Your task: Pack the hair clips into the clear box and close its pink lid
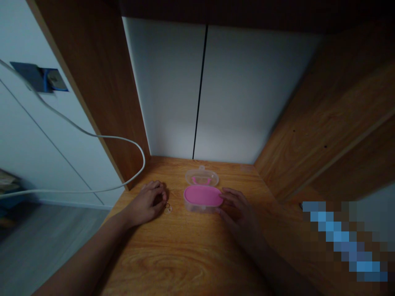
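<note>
Dim, grainy view; soft light on the back wall [216, 90], edges stretched, lower right corner pixelated.

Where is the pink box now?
In the head view the pink box sits on the desk, right hand touching its right end, left hand apart on its left.

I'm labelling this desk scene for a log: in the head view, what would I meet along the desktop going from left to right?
left hand → small clear piece → pink box, its clear lid open behind it → right hand, fingertips on the box.

head cam | above desk [197, 255] | faces forward-down | near
</note>
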`<state>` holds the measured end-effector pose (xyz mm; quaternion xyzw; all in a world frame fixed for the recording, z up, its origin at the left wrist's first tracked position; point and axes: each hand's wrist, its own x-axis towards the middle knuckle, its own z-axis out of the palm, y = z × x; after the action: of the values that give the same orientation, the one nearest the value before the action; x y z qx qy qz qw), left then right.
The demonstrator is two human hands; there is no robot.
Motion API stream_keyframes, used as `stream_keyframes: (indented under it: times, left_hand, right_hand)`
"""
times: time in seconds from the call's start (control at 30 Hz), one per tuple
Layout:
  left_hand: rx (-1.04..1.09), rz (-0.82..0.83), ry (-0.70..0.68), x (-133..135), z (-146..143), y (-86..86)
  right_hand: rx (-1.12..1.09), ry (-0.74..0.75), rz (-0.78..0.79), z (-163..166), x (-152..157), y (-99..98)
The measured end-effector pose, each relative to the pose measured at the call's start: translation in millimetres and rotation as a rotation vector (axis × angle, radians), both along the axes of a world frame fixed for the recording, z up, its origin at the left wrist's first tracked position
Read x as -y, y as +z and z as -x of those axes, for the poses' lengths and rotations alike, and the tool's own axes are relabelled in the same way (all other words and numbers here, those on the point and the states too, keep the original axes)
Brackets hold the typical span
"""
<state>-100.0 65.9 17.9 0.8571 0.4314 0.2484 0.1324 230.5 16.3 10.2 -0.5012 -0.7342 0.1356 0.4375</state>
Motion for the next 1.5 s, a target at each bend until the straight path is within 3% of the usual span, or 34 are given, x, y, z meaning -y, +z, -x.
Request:
stream_keyframes:
  times: [0.33,0.83,1.17,1.33,1.5]
  left_hand:
    - [0.078,0.050,-0.074,5,-1,8.9]
    - [-0.072,-0.008,-0.091,13,-11,7.2]
    - [0.018,0.006,-0.132,13,-12,12.2]
    - [0.186,0.009,-0.027,16,-18,12.7]
    - [0.481,0.027,0.019,36,-43,14.4]
  right_hand:
    - [-0.007,-0.014,-0.028,-1,0,1.1]
    - [-0.011,-0.004,-0.027,-1,1,1.2]
    - [0.006,0.005,-0.053,-3,0,-2.1]
    - [0.055,-0.042,-0.177,-2,3,2.6]
    - [0.117,0.000,-0.453,7,16,14.9]
